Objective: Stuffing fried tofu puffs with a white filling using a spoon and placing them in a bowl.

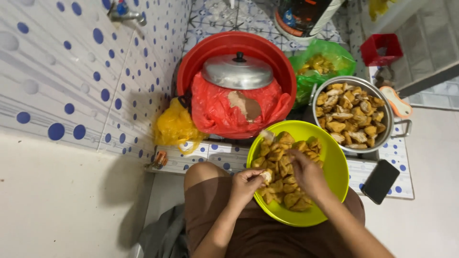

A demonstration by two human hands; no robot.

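Golden-brown fried tofu puffs (pixel 282 167), crinkled and heaped, fill the round lime-green plastic bowl (pixel 334 167) on your lap. Your left hand (pixel 246 184) pinches one pale split tofu piece (pixel 266 177); your right hand (pixel 306 172) rests, fingers curled, among the pile.

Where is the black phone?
In the head view, the flat black phone lies on the dotted tile ledge at the right, beside the lime-green plastic bowl and below the round metal pot.
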